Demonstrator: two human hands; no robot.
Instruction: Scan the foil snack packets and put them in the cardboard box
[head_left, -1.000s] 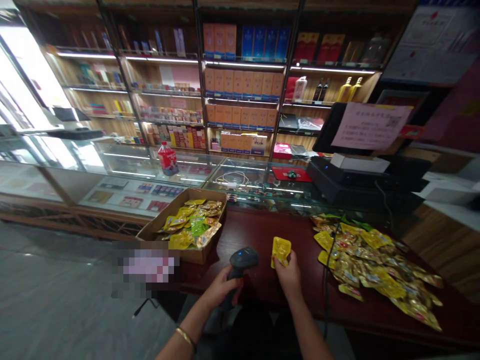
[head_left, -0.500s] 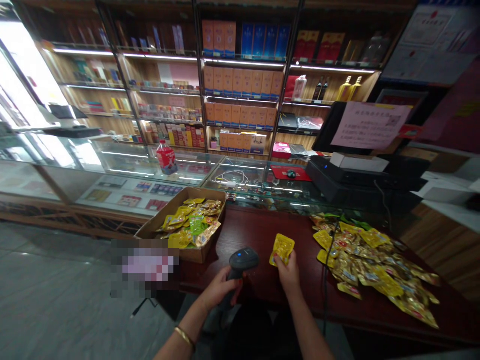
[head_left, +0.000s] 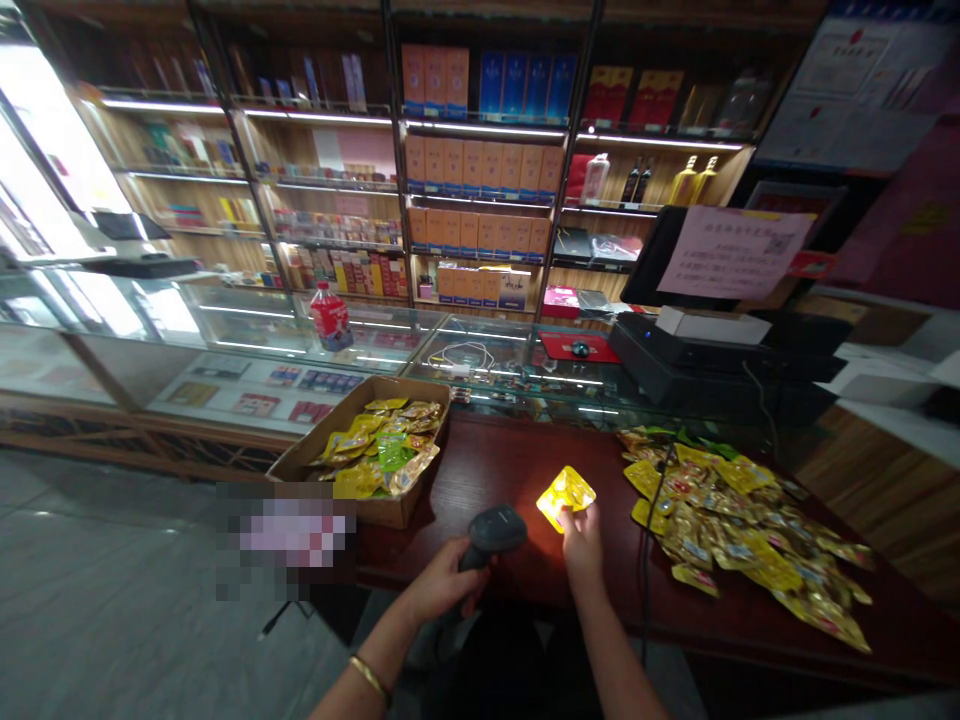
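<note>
My left hand [head_left: 448, 580] is wrapped round the handle of a black barcode scanner [head_left: 498, 528], whose head faces right. Bright light falls on a small yellow snack packet [head_left: 564, 496], which my right hand [head_left: 583, 545] pinches by its lower edge above the dark red table. To the right lies a heap of gold and yellow packets [head_left: 739, 520], with a black cable running down over its left side. On the left, a cardboard box [head_left: 409, 508] holds more packets, mostly yellow and gold, with a green one [head_left: 391, 450] among them.
Behind the table [head_left: 487, 450] stands a glass display counter [head_left: 382, 325] with a red-labelled bottle [head_left: 331, 315] on it. A black monitor [head_left: 652, 255] with a paper sheet is at the right. A mouse [head_left: 580, 348] rests on a red mat. Stocked shelves line the back.
The scanner has moved slightly right, towards the packet. The packet has turned in my right hand and is now brightly lit. The box and the heap have stayed put.
</note>
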